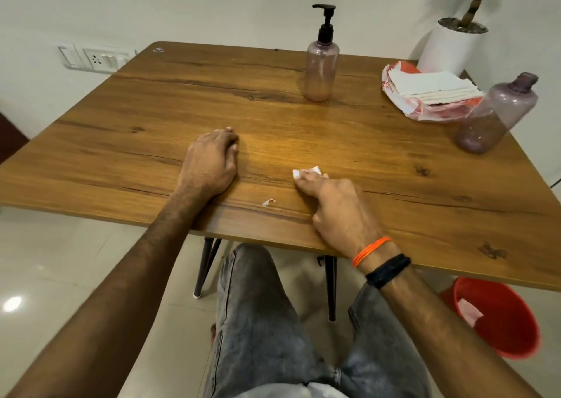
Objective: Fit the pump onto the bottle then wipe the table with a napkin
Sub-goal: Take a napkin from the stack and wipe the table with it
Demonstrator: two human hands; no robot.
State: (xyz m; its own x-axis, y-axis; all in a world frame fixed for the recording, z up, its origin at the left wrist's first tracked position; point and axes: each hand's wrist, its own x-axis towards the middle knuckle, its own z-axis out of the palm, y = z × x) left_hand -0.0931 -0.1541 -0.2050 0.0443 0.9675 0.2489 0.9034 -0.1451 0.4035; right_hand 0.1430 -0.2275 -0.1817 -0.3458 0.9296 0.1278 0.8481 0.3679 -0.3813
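Observation:
A tinted clear bottle (pixel 321 69) with a black pump (pixel 325 22) fitted on top stands upright at the far middle of the wooden table (pixel 151 118). My right hand (pixel 340 212) presses a small white napkin (pixel 306 173) flat against the tabletop near the front edge; only the napkin's edges show past my fingers. My left hand (pixel 212 160) rests on the table to the left, fingers curled loosely, holding nothing. A tiny white paper scrap (pixel 268 202) lies between the hands.
A second tinted bottle (pixel 494 115) without a pump stands at the right. Behind it lies a plastic pack of white napkins (pixel 431 91). A white plant pot (pixel 452 45) stands at the far right corner. A red bucket (pixel 498 315) sits on the floor.

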